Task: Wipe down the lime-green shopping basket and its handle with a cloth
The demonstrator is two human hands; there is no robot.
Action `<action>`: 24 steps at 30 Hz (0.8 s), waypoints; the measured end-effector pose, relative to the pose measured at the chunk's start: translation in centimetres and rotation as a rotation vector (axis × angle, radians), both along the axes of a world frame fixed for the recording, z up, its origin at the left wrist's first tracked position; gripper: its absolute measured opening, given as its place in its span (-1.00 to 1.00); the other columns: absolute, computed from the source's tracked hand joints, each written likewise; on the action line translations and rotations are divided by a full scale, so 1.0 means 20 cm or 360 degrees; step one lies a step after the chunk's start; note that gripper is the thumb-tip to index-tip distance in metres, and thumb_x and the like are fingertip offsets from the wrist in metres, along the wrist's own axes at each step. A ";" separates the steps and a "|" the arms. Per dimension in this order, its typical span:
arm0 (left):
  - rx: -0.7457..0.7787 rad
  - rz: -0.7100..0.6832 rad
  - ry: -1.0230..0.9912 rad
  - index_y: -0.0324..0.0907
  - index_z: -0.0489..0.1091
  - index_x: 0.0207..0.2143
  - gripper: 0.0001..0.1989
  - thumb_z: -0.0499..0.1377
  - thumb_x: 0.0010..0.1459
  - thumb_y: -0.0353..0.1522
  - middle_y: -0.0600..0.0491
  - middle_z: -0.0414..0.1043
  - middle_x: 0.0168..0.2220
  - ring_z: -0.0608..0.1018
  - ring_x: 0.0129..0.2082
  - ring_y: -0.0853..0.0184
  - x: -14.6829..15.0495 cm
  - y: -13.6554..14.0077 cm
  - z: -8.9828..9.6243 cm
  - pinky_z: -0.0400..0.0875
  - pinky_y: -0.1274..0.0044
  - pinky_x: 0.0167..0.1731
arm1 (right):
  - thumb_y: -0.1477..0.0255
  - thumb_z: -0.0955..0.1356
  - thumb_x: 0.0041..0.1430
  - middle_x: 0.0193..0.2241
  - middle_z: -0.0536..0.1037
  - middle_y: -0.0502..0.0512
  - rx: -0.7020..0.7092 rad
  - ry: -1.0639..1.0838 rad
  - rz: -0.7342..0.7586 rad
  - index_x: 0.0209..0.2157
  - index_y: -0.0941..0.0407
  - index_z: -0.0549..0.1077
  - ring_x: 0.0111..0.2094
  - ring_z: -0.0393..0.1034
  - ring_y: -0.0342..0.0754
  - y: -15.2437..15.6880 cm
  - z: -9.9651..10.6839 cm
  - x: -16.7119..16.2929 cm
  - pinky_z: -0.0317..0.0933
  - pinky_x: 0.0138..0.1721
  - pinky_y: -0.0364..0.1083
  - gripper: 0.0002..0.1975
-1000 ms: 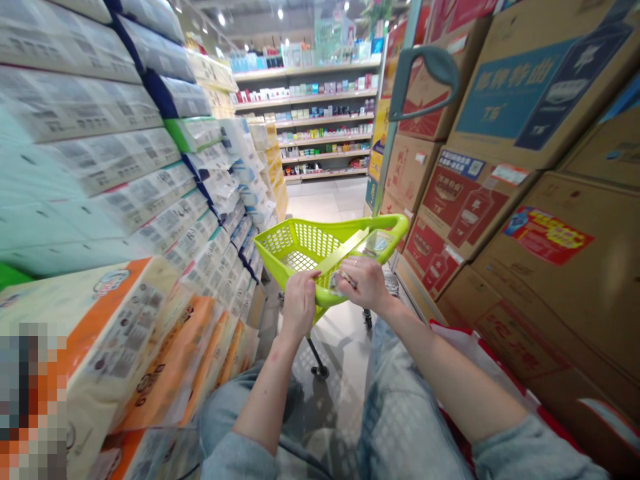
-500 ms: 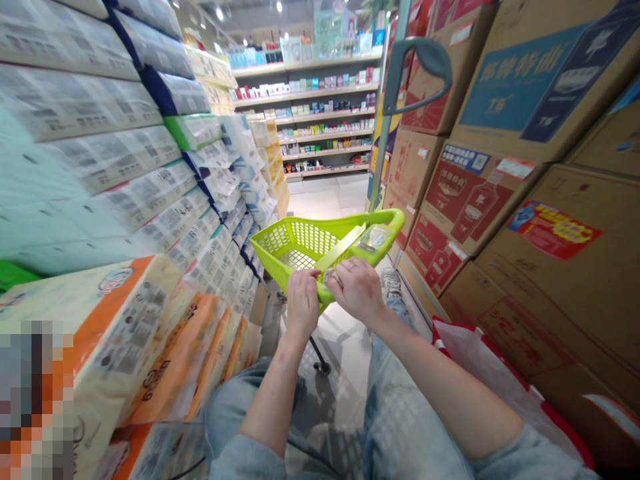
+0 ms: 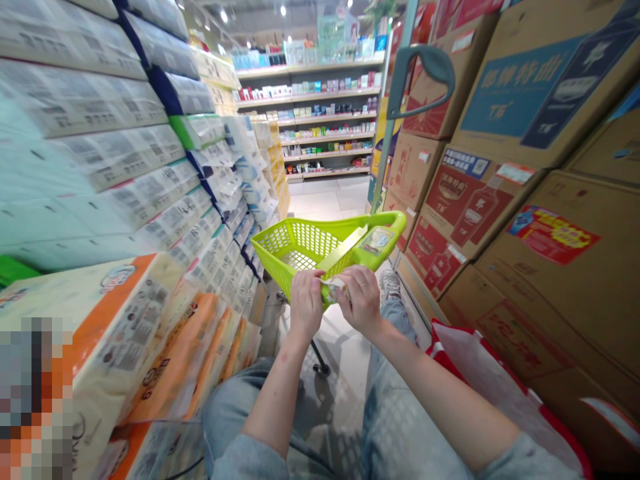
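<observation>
A small white packet (image 3: 333, 288) with green and orange marks is stretched between my two hands. My left hand (image 3: 306, 301) is closed on its left end, with fingers folded. Its right end is gripped by my right hand (image 3: 362, 297), fingers bent and thumb pressed inward. The packet's ends are hidden in the fingers. Just beyond the hands stands a lime-green shopping basket (image 3: 274, 268) on wheels, holes in its walls and a looped rim at the right. A pale bar (image 3: 345, 247) crosses it, and nothing shows in the visible part of the basket.
Packs of tissue paper (image 3: 145, 200) are stacked high on the left, with orange packs (image 3: 175, 360) near my leg. Cardboard cartons (image 3: 520, 220) rise on the right beside a grey pull handle (image 3: 423, 83). A red-edged bag (image 3: 480, 373) stands by my right leg. Shelves (image 3: 325, 113) close the aisle's far end.
My right hand has turned and drawn slightly back, so more of the packet shows between the hands. My left hand and the basket stay nearly in place.
</observation>
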State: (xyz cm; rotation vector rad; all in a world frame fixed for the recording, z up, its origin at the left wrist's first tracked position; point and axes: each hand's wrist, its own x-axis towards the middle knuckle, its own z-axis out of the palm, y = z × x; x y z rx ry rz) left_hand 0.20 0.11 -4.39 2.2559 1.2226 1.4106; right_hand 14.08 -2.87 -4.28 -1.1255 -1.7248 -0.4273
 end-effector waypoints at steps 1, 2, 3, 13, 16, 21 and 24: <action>-0.0003 -0.0004 -0.0002 -0.18 0.32 -0.21 -0.63 -0.25 0.31 -0.30 -0.04 0.37 -0.23 0.38 -0.16 0.28 0.00 0.00 0.00 0.23 0.36 -0.05 | 0.39 0.20 0.21 -0.36 0.46 0.16 0.0002 -0.0024 -0.0009 -0.35 0.15 0.40 -0.21 0.27 0.03 0.01 0.01 0.00 0.11 -0.15 0.00 -0.80; -0.0005 -0.0008 -0.0004 -0.18 0.32 -0.21 -0.63 -0.25 0.31 -0.30 -0.04 0.37 -0.23 0.38 -0.16 0.28 0.00 0.00 0.00 0.24 0.36 -0.05 | 0.39 0.19 0.21 -0.41 0.44 0.15 -0.0012 -0.0057 -0.0034 -0.40 0.14 0.40 -0.26 0.27 0.02 0.02 0.02 0.01 0.11 -0.19 -0.01 -0.79; -0.0005 -0.0011 -0.0007 -0.18 0.32 -0.20 -0.63 -0.25 0.31 -0.29 -0.04 0.37 -0.23 0.38 -0.16 0.28 0.00 0.00 0.00 0.24 0.36 -0.06 | 0.39 0.19 0.21 -0.47 0.42 0.12 -0.0036 -0.0092 -0.0067 -0.46 0.13 0.38 -0.32 0.26 0.00 0.03 0.04 0.01 0.10 -0.24 -0.03 -0.77; 0.0012 0.0000 -0.0032 -0.17 0.32 -0.19 -0.62 -0.25 0.31 -0.30 -0.03 0.38 -0.22 0.38 -0.15 0.29 0.02 -0.02 0.00 0.22 0.36 -0.04 | 0.38 0.19 0.21 -0.49 0.42 0.12 -0.0029 -0.0075 -0.0013 -0.49 0.12 0.37 -0.35 0.26 -0.01 0.03 0.05 0.03 0.12 -0.27 -0.03 -0.75; -0.0009 0.0011 -0.0037 -0.17 0.33 -0.20 -0.62 -0.25 0.31 -0.30 -0.03 0.38 -0.22 0.38 -0.14 0.28 0.02 -0.03 0.00 0.23 0.37 -0.05 | 0.40 0.20 0.21 -0.35 0.46 0.15 -0.0037 -0.0014 0.0098 -0.32 0.13 0.41 -0.21 0.28 0.04 0.00 0.01 0.05 0.15 -0.14 0.04 -0.81; -0.0017 0.0025 -0.0057 -0.17 0.31 -0.15 -0.60 -0.28 0.32 -0.27 -0.04 0.36 -0.21 0.38 -0.13 0.28 0.02 -0.03 -0.01 0.22 0.36 -0.03 | 0.40 0.23 0.20 -0.22 0.46 0.16 -0.0218 -0.0122 0.0045 -0.16 0.12 0.40 -0.09 0.25 0.06 -0.07 0.06 0.03 0.12 0.00 0.08 -0.79; -0.0012 0.0014 -0.0055 -0.17 0.29 -0.09 -0.60 -0.27 0.32 -0.26 -0.03 0.35 -0.22 0.38 -0.13 0.29 0.02 -0.02 -0.02 0.21 0.36 -0.02 | 0.38 0.23 0.21 -0.28 0.47 0.17 -0.0266 -0.0210 -0.0081 -0.23 0.13 0.43 -0.13 0.25 0.06 -0.08 0.10 0.00 0.11 -0.01 0.07 -0.81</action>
